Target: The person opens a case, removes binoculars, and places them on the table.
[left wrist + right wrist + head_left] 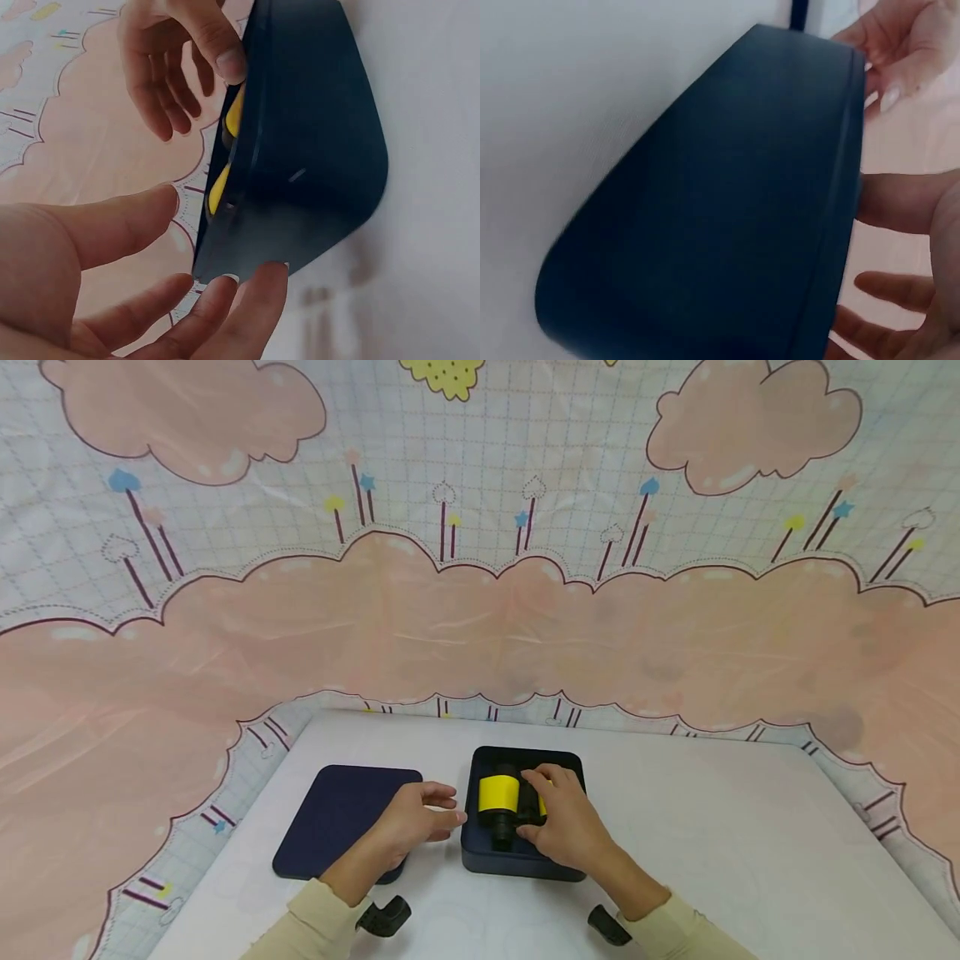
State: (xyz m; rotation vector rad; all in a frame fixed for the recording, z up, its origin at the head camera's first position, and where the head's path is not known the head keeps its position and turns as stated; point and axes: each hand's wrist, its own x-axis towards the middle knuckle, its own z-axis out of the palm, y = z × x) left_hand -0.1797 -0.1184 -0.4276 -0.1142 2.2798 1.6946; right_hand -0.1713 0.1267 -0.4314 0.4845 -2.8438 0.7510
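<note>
Yellow-and-black binoculars [498, 794] lie in a dark navy, open-topped case [517, 864] in the head view. Over their right barrel is my right hand [567, 820], thumb toward the near end and fingers spread toward the far end. In the right wrist view, its thumb reaches past the case rim, while the other fingers stay apart above. My left hand [417, 817] is beside the case's left wall with loosely extended fingers, fingertips right at the wall in the left wrist view. A slice of yellow barrel [219, 189] shows over the rim there.
A flat navy lid [341, 818] lies on the white table [712, 827] to the left, partly beneath my left forearm. Black wrist-camera mounts [386, 917] stick out by both sleeves. Behind the table hangs a cloud-patterned sheet [480, 635].
</note>
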